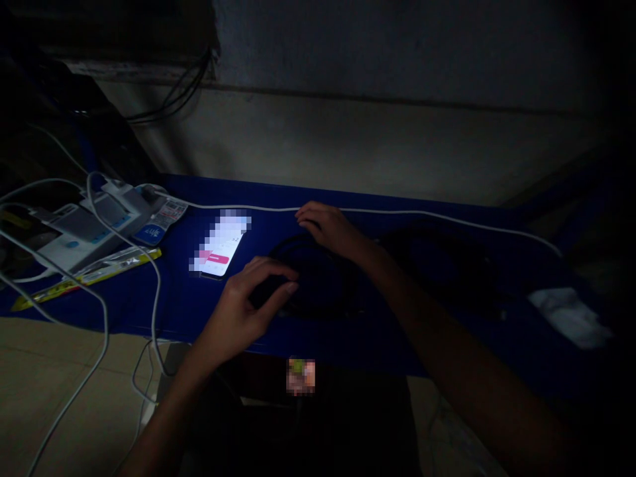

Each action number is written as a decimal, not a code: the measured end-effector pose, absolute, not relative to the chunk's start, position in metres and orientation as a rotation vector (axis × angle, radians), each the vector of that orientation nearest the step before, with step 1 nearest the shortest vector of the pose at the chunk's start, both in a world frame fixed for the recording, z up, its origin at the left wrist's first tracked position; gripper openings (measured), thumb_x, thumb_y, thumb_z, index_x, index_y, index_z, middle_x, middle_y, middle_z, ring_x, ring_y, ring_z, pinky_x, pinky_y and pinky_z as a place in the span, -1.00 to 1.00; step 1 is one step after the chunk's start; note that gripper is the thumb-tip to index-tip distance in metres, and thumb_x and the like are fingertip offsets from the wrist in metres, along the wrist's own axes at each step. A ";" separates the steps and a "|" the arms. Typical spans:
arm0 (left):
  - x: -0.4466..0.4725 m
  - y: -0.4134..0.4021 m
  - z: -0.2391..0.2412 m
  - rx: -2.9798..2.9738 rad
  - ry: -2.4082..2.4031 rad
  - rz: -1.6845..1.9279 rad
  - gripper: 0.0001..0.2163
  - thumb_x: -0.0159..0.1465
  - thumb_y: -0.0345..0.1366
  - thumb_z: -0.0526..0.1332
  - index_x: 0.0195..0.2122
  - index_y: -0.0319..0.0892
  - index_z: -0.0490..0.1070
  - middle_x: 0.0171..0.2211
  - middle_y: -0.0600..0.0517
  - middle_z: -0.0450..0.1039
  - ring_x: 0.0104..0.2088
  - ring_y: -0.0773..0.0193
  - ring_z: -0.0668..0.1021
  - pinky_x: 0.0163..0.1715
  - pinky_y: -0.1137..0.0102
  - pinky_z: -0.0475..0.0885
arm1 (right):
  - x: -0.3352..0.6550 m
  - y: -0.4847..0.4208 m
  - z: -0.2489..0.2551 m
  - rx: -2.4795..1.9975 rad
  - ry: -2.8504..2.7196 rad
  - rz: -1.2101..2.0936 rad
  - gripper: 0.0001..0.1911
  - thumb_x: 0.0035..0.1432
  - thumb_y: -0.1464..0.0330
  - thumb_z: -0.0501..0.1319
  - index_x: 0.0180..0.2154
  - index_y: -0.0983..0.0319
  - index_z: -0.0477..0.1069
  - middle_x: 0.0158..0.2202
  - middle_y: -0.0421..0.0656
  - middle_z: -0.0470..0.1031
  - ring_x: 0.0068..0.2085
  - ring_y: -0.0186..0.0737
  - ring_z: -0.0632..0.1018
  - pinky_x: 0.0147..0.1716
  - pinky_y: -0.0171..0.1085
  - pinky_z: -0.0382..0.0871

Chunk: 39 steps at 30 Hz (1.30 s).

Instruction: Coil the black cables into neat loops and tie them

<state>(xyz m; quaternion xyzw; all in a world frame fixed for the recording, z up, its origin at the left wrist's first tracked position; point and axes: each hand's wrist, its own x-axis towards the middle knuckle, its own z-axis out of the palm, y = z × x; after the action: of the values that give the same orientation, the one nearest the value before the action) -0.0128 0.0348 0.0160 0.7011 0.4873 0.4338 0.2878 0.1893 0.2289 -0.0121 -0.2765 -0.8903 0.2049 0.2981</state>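
A coil of thin black cable (318, 311) lies on the blue tabletop (377, 338), its loops hard to make out in the dark. My left hand (251, 291) is at the coil's left side, thumb and fingertips brought close together at the cable. Over the far side of the coil is my right hand (330, 228), its fingers loosely bent and pointing left, close to a white cord (377, 211). Whether those fingertips touch the cable is not visible. Left of the hands lies a phone (221, 248) with its screen lit.
A white power strip (94, 228) with plugs and looping white cords occupies the left end, beside a blue-and-white packet (161, 222) and a yellow-edged wrapper (89, 275). More black cable (442, 265) and a crumpled white cloth or tissue (569, 315) lie right. A wall stands behind.
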 end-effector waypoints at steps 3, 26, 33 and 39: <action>-0.005 0.058 0.023 1.939 1.315 1.215 -0.88 0.48 -0.26 0.23 -0.05 -0.11 0.54 -0.08 -0.02 0.62 -0.04 0.18 0.61 0.05 0.22 0.48 | 0.191 0.228 -0.010 -0.738 -2.405 0.512 -0.77 0.41 0.43 0.14 -0.11 0.19 0.60 -0.01 -0.01 0.57 0.04 -0.02 0.57 0.14 -0.01 0.43; 0.016 0.181 -0.003 2.292 1.463 0.957 -0.88 0.42 -0.47 0.18 -0.12 -0.22 0.50 -0.14 -0.12 0.57 -0.15 0.15 0.58 -0.07 0.25 0.48 | 0.197 0.233 -0.016 -0.917 -2.155 0.684 -0.81 0.20 0.55 0.24 -0.30 0.15 0.54 -0.04 -0.10 0.58 -0.05 -0.07 0.58 0.00 -0.04 0.53; 0.014 0.185 -0.006 2.297 1.507 0.937 -0.88 0.41 -0.46 0.18 -0.15 -0.23 0.51 -0.16 -0.11 0.57 -0.18 0.17 0.57 -0.10 0.27 0.48 | 0.195 0.232 -0.015 -0.925 -2.098 0.723 -0.78 0.17 0.59 0.23 -0.32 0.16 0.53 -0.05 -0.09 0.59 -0.07 -0.08 0.61 -0.01 -0.05 0.56; 0.014 0.185 -0.007 2.296 1.527 0.924 -0.91 0.41 -0.45 0.17 -0.17 -0.23 0.47 -0.19 -0.12 0.55 -0.21 0.17 0.55 -0.11 0.25 0.49 | 0.190 0.234 -0.021 -0.940 -1.957 0.883 -0.85 0.20 0.51 0.29 -0.27 0.15 0.57 -0.08 -0.10 0.61 -0.09 -0.08 0.63 0.02 -0.01 0.58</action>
<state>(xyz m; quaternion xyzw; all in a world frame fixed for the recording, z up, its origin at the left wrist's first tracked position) 0.0144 0.1848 -0.0066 0.7842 0.5214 0.3155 0.1166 0.1904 0.2341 -0.0210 -0.3697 -0.7694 0.3470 0.3885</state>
